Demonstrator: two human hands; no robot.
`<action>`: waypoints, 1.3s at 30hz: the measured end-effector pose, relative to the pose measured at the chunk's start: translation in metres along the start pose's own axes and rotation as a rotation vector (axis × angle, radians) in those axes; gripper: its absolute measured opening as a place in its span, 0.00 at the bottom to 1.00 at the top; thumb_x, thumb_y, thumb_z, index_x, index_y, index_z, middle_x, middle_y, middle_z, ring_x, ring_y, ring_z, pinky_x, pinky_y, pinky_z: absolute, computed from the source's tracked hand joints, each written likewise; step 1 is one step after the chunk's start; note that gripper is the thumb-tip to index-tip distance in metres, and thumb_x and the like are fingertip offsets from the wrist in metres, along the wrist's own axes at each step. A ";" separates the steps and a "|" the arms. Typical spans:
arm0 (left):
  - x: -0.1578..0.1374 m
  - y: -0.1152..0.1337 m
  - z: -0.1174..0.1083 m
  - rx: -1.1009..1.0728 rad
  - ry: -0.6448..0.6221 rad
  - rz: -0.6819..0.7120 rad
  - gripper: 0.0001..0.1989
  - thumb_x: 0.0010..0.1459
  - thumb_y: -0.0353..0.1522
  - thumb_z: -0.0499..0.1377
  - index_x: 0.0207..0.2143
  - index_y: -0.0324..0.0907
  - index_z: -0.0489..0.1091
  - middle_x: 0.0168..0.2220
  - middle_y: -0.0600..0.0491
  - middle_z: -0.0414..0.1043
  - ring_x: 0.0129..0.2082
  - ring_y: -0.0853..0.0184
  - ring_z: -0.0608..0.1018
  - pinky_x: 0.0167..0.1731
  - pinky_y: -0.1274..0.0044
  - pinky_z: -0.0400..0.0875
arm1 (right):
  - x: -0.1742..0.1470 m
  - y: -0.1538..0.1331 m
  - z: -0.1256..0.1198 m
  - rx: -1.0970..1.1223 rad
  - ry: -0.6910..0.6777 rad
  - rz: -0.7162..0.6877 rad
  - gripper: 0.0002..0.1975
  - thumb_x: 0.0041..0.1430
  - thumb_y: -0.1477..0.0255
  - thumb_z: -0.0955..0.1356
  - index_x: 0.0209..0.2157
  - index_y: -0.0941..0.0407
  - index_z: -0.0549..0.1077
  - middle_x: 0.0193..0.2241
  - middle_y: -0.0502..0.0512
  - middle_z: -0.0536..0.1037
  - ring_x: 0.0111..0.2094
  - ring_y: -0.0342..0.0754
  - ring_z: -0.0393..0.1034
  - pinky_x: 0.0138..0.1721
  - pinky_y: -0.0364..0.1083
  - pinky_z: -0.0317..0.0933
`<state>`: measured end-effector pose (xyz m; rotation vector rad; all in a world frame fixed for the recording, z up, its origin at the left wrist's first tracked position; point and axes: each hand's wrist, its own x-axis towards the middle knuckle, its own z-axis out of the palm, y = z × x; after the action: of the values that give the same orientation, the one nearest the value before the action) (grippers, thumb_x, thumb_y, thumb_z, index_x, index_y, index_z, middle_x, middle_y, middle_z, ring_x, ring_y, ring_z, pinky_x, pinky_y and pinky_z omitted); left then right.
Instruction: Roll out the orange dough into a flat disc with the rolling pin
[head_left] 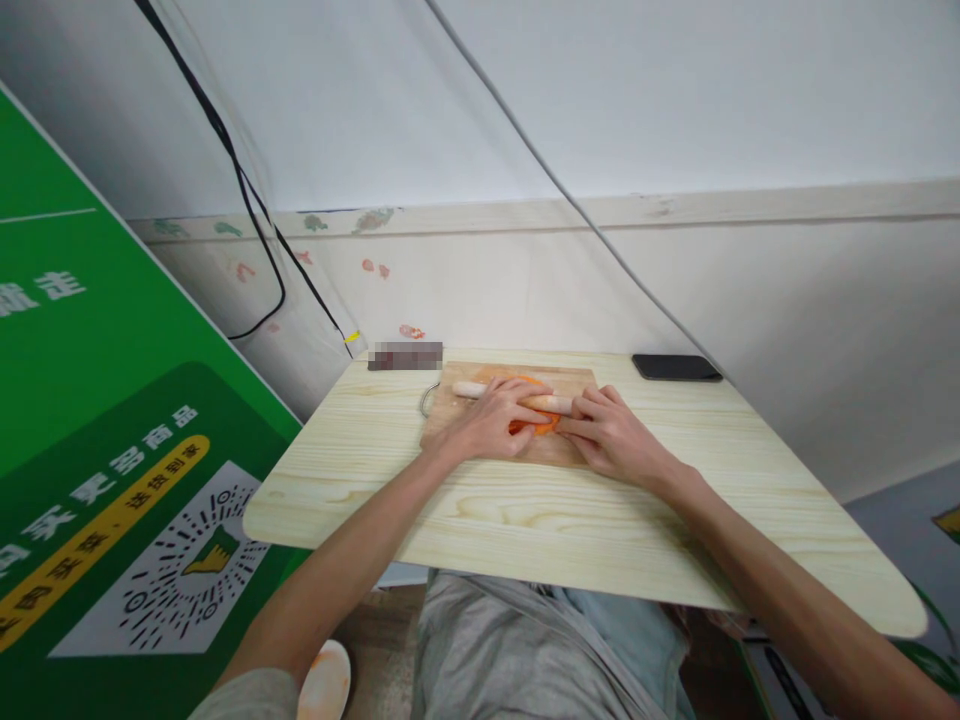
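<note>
A wooden cutting board [465, 425] lies at the far side of a pale wooden table [525, 510]. On it sits a flat piece of orange dough [534, 424]. A thin wooden rolling pin [472, 389] lies across the dough. My left hand [495, 415] rests palm down on the pin over the dough. My right hand [611, 432] presses on the pin's right end, fingers pointing left. Both hands lie flat on the pin, fingers stretched rather than curled around it. Most of the dough is hidden under the hands.
A black phone [676, 367] lies at the table's far right edge. A dark blurred object [405, 356] sits at the far left of the board. A green printed banner [97, 450] stands to the left. Black cables [247, 200] hang along the wall.
</note>
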<state>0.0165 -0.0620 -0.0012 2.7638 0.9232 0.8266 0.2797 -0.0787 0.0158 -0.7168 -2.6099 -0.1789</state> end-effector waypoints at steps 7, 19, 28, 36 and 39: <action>0.000 0.000 -0.002 -0.011 0.011 0.005 0.18 0.62 0.24 0.60 0.45 0.50 0.87 0.64 0.50 0.77 0.67 0.55 0.74 0.68 0.56 0.66 | 0.002 -0.004 -0.001 0.003 0.010 -0.021 0.16 0.73 0.77 0.64 0.40 0.56 0.84 0.35 0.59 0.78 0.39 0.53 0.63 0.43 0.53 0.53; -0.001 0.001 -0.002 -0.016 0.025 0.012 0.16 0.63 0.25 0.62 0.43 0.51 0.87 0.64 0.52 0.78 0.67 0.55 0.75 0.68 0.55 0.67 | 0.004 -0.011 0.003 0.033 0.011 0.001 0.15 0.73 0.77 0.64 0.42 0.56 0.85 0.39 0.61 0.82 0.39 0.53 0.65 0.44 0.54 0.55; -0.002 -0.005 -0.002 -0.060 0.018 0.032 0.15 0.61 0.25 0.63 0.40 0.52 0.87 0.65 0.52 0.77 0.67 0.55 0.74 0.69 0.55 0.66 | 0.009 -0.015 0.006 0.073 0.012 0.016 0.15 0.72 0.76 0.65 0.41 0.54 0.85 0.38 0.61 0.83 0.40 0.54 0.67 0.45 0.55 0.56; -0.001 -0.002 -0.004 -0.073 -0.006 0.017 0.16 0.59 0.24 0.62 0.40 0.50 0.87 0.66 0.52 0.76 0.68 0.54 0.74 0.69 0.55 0.66 | 0.013 -0.022 0.009 0.090 0.030 0.067 0.14 0.67 0.78 0.66 0.42 0.54 0.85 0.47 0.61 0.85 0.41 0.53 0.67 0.46 0.55 0.56; -0.001 -0.003 -0.003 -0.085 0.004 0.010 0.16 0.60 0.25 0.62 0.41 0.51 0.87 0.65 0.52 0.77 0.67 0.55 0.75 0.69 0.56 0.67 | 0.009 -0.017 0.007 0.077 0.088 0.095 0.14 0.67 0.77 0.66 0.39 0.54 0.85 0.33 0.59 0.80 0.38 0.54 0.66 0.43 0.55 0.57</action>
<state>0.0122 -0.0605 -0.0001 2.6974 0.8552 0.8523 0.2613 -0.0874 0.0134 -0.7858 -2.4794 -0.0787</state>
